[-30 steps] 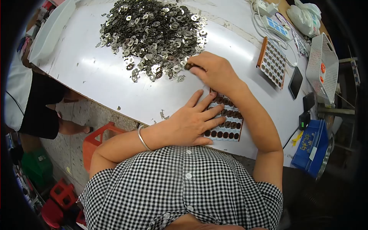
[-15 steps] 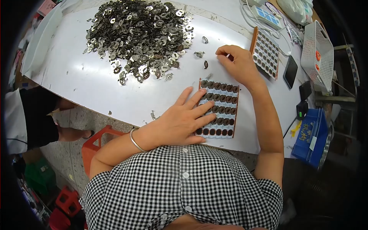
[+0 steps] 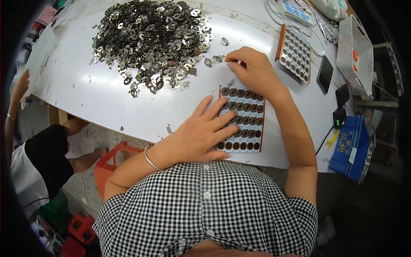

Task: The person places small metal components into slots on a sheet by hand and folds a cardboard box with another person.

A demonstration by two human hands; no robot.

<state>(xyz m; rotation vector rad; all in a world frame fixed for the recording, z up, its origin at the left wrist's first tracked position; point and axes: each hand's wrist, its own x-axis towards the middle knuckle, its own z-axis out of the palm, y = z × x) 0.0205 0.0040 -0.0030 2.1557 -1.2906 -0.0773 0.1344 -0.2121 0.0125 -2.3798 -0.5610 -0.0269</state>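
Observation:
My left hand [image 3: 205,130] lies flat with fingers spread over the left side of a tray [image 3: 247,121] filled with rows of dark round pieces. Above that tray, my right hand [image 3: 252,68] is curled, thumb and forefinger close together beside a few small loose metal pieces [image 3: 218,58]. Whether something tiny is between those fingertips cannot be made out. A large heap of thin metal pieces [image 3: 150,38] spreads to the left of my right hand.
A second filled tray [image 3: 295,53] rests tilted at the right, near a phone [image 3: 325,75], a white basket [image 3: 354,55] and a power strip [image 3: 295,13]. A blue bin [image 3: 349,150] is beside the table edge. Another person [image 3: 49,150] is at the left, near a red stool [image 3: 113,160].
My right hand left the heap's edge, moved right, then came back slightly left near the loose pieces. Several loose pieces now lie beside the heap. My left hand stays on the tray.

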